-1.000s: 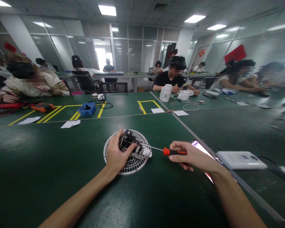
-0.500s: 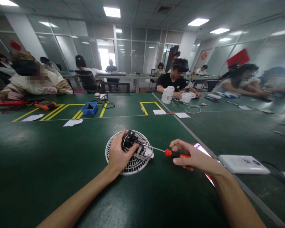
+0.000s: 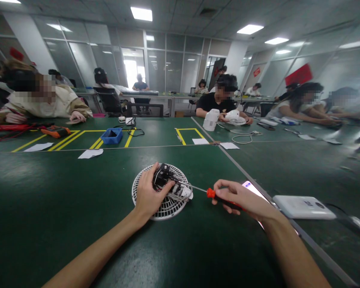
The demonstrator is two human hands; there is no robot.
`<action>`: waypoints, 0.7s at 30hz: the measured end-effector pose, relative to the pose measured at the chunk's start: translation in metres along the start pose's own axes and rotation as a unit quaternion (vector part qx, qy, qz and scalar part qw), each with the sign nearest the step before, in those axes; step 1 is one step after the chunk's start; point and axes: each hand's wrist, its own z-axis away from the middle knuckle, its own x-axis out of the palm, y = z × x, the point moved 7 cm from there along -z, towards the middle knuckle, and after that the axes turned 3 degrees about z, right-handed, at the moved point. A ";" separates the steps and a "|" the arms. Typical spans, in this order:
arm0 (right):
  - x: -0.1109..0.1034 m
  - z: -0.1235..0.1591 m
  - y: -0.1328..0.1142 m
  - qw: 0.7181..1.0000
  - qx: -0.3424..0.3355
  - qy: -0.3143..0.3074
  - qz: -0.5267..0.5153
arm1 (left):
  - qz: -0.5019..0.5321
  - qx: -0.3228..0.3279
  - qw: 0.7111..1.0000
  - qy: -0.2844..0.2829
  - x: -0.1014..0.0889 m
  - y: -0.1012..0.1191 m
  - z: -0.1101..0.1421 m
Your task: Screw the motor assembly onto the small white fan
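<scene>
A round white fan grille [image 3: 168, 214] lies on the green table, with a black motor assembly [image 3: 161, 176] and white wiring [image 3: 180, 192] on top of it. My left hand [image 3: 147, 196] is wrapped round the motor assembly, thumb on its near side and fingers over its far side. My right hand [image 3: 237, 198] grips the red and black handle of a screwdriver [image 3: 210, 193]. The screwdriver's shaft points left, and its tip reaches into the motor assembly close to my left thumb; the exact contact point is too small to see.
A phone [image 3: 253, 190] lies under my right wrist, and a white box-shaped device [image 3: 304, 207] with a cable stands to its right. Farther off are a blue bin [image 3: 111, 137], paper slips [image 3: 90, 153], an orange multimeter [image 3: 55, 131] and a white fan part [image 3: 211, 120]. Several people sit opposite.
My right hand's fingers have shifted on the screwdriver handle, opening somewhat and then closing round it again. My left hand and the motor assembly stay in place. The person at left has lowered a hand.
</scene>
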 end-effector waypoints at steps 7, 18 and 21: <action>0.000 0.002 -0.001 1.000 0.002 0.015 0.000 | 0.002 0.005 1.000 0.001 -0.002 0.003 -0.001; 0.009 -0.001 0.003 0.999 0.030 -0.007 0.012 | -0.003 0.002 1.000 -0.001 -0.003 0.004 -0.002; 0.009 0.001 0.000 0.999 0.006 0.000 0.031 | 0.000 -0.002 1.000 -0.003 -0.003 0.004 -0.002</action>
